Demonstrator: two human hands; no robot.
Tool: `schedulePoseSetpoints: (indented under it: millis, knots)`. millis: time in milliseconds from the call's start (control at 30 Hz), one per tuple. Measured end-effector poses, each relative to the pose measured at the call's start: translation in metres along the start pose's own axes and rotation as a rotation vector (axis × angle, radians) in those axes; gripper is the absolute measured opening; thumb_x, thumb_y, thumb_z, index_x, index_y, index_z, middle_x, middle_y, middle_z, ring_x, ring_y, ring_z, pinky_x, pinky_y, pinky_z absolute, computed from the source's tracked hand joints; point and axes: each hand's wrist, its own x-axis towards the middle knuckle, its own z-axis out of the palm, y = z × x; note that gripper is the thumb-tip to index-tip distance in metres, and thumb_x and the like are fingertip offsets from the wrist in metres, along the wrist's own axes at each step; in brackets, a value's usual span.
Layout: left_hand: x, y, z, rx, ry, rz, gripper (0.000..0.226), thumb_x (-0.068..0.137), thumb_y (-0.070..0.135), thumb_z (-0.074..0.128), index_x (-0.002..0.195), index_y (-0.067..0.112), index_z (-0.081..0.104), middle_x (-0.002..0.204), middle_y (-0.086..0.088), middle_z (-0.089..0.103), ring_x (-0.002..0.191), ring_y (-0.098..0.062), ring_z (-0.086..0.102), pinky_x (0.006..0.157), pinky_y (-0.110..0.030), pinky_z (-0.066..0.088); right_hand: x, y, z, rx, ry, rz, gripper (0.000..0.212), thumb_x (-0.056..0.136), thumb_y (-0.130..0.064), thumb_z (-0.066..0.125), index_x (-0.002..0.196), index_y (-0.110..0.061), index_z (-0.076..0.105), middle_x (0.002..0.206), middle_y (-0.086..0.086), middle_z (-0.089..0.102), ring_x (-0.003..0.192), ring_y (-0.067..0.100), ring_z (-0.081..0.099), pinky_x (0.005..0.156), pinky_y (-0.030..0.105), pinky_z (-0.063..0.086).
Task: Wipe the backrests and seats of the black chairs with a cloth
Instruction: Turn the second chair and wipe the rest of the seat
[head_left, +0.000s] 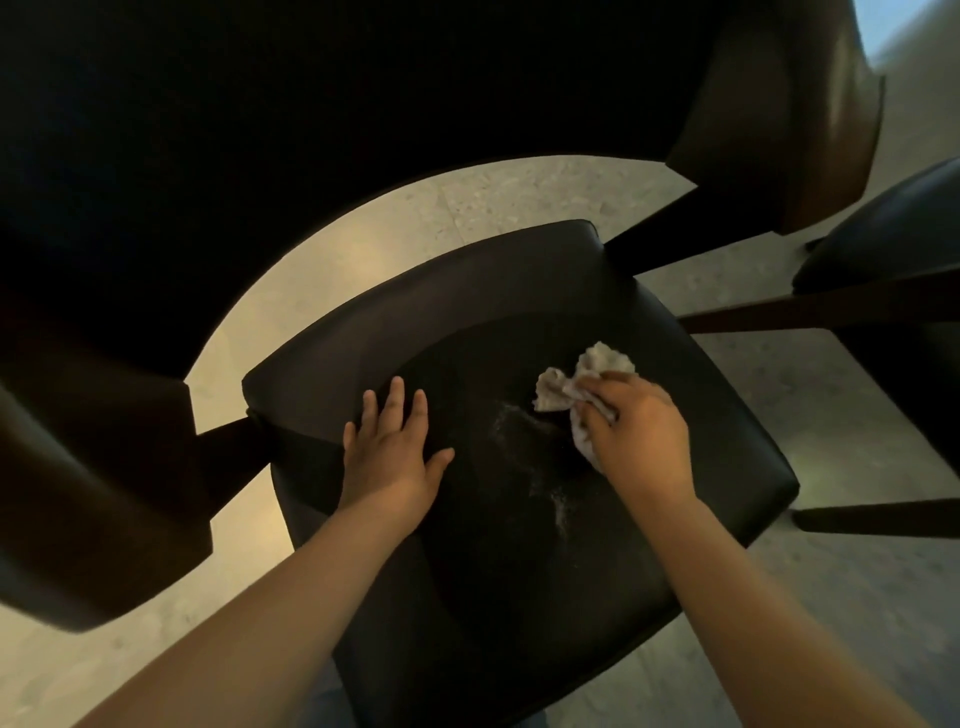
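Observation:
A black chair seat (467, 561) fills the middle of the view, with a pale dusty smear (524, 457) near its centre. The chair's curved black backrest (260, 130) arches across the top and left. My left hand (395, 447) lies flat on the seat's left part, fingers straight and spread. My right hand (636, 431) grips a crumpled light grey cloth (576, 384) and presses it on the seat's right part, just right of the smear.
A second black chair (883, 244) stands at the right, its dark wooden legs (810, 309) reaching toward the seat. Pale speckled floor (498, 192) shows between seat and backrest and around the chairs.

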Motion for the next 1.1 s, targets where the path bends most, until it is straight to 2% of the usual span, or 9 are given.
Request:
schedulePoseSetpoints:
  millis: [100, 200, 367, 567, 667, 767, 867, 1033, 1100]
  knots:
    - [-0.010, -0.005, 0.003, -0.013, 0.026, -0.008, 0.074, 0.099, 0.049, 0.039, 0.155, 0.024, -0.002, 0.161, 0.001, -0.020, 0.147, -0.027, -0.019, 0.121, -0.046, -0.002, 0.010, -0.008, -0.001, -0.038, 0.054, -0.002, 0.038, 0.092, -0.021, 0.061, 0.130, -0.023, 0.060, 0.131, -0.003, 0.057, 0.122, 0.017, 0.048, 0.102, 0.033, 0.042]
    - [-0.018, -0.015, 0.007, 0.001, 0.023, -0.008, 0.075, 0.099, 0.051, 0.038, 0.155, 0.023, -0.004, 0.160, 0.001, -0.023, 0.146, -0.027, -0.022, 0.120, -0.045, -0.003, 0.009, -0.003, 0.003, -0.052, -0.071, 0.051, 0.042, 0.095, -0.020, 0.057, 0.136, -0.027, 0.053, 0.142, -0.003, 0.048, 0.131, 0.019, 0.040, 0.107, 0.035, 0.037]
    - [-0.029, -0.026, 0.006, 0.020, 0.011, -0.008, 0.076, 0.099, 0.052, 0.037, 0.155, 0.021, -0.005, 0.160, -0.001, -0.024, 0.146, -0.027, -0.023, 0.120, -0.044, -0.003, -0.012, -0.008, -0.006, -0.034, -0.090, 0.178, 0.038, 0.093, -0.020, 0.058, 0.131, -0.026, 0.058, 0.135, 0.000, 0.053, 0.122, 0.018, 0.049, 0.105, 0.035, 0.041]
    - [-0.043, -0.043, 0.006, 0.041, 0.011, 0.000, 0.077, 0.098, 0.053, 0.037, 0.155, 0.018, -0.001, 0.161, -0.004, -0.018, 0.148, -0.029, -0.017, 0.120, -0.043, 0.001, -0.013, -0.083, 0.023, 0.064, -0.101, -0.049, 0.040, 0.094, -0.021, 0.057, 0.133, -0.027, 0.056, 0.137, -0.007, 0.051, 0.124, 0.012, 0.045, 0.103, 0.025, 0.036]
    - [-0.048, -0.056, 0.011, 0.045, 0.021, -0.002, 0.079, 0.098, 0.053, 0.038, 0.155, 0.016, 0.000, 0.162, -0.005, -0.015, 0.148, -0.029, -0.015, 0.120, -0.042, 0.003, 0.001, -0.109, 0.053, 0.063, -0.109, -0.133, 0.041, 0.094, -0.020, 0.058, 0.134, -0.023, 0.056, 0.137, -0.002, 0.052, 0.125, 0.018, 0.044, 0.106, 0.029, 0.038]
    - [-0.051, -0.066, 0.016, 0.022, 0.031, 0.022, 0.080, 0.097, 0.050, 0.043, 0.155, 0.015, 0.002, 0.162, -0.005, -0.014, 0.148, -0.027, -0.015, 0.121, -0.040, 0.004, 0.009, -0.112, 0.075, -0.025, -0.189, -0.203, 0.042, 0.093, -0.026, 0.060, 0.134, -0.024, 0.056, 0.137, 0.001, 0.050, 0.123, 0.022, 0.043, 0.105, 0.036, 0.040]
    - [-0.052, -0.072, 0.021, 0.024, 0.057, 0.064, 0.080, 0.097, 0.048, 0.044, 0.155, 0.015, 0.000, 0.162, -0.003, -0.017, 0.148, -0.026, -0.018, 0.122, -0.040, 0.003, 0.000, -0.094, 0.073, -0.157, -0.190, -0.251, 0.042, 0.090, -0.028, 0.064, 0.131, -0.026, 0.057, 0.134, 0.000, 0.051, 0.119, 0.022, 0.048, 0.098, 0.032, 0.043]
    - [-0.051, -0.073, 0.028, 0.050, 0.080, 0.091, 0.078, 0.096, 0.048, 0.046, 0.155, 0.012, 0.011, 0.163, -0.007, -0.007, 0.149, -0.030, -0.010, 0.119, -0.042, 0.007, -0.020, -0.071, 0.045, -0.114, -0.033, 0.008, 0.043, 0.093, -0.025, 0.059, 0.136, -0.023, 0.053, 0.139, 0.003, 0.048, 0.120, 0.021, 0.047, 0.097, 0.030, 0.041]
    - [-0.050, -0.077, 0.030, 0.089, 0.104, 0.107, 0.077, 0.092, 0.049, 0.051, 0.152, 0.009, 0.024, 0.162, -0.011, 0.007, 0.148, -0.033, 0.003, 0.116, -0.045, 0.017, -0.026, -0.081, 0.047, -0.088, -0.009, -0.019, 0.045, 0.092, -0.026, 0.060, 0.137, -0.025, 0.052, 0.139, 0.002, 0.046, 0.121, 0.019, 0.046, 0.098, 0.031, 0.041]
